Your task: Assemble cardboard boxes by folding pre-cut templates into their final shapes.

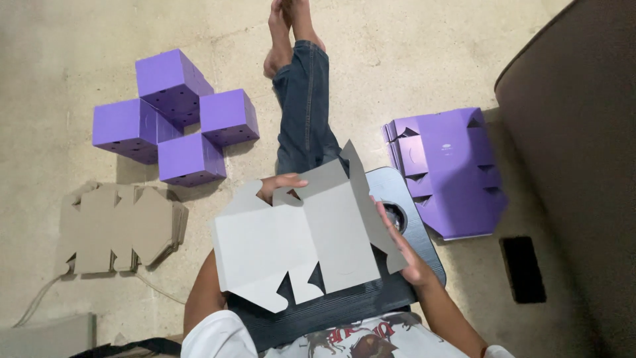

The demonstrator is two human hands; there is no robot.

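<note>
left hand (281, 185) gripping top edge of grey cardboard sheet (298, 242), fingers clamped | right hand (405, 246) clasping its right flap | sheet resting over black board (397, 189)

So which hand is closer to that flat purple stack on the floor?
The right hand. It grips the grey cardboard sheet on the edge toward the purple stack. The left hand holds the sheet's far top edge, farther away.
</note>
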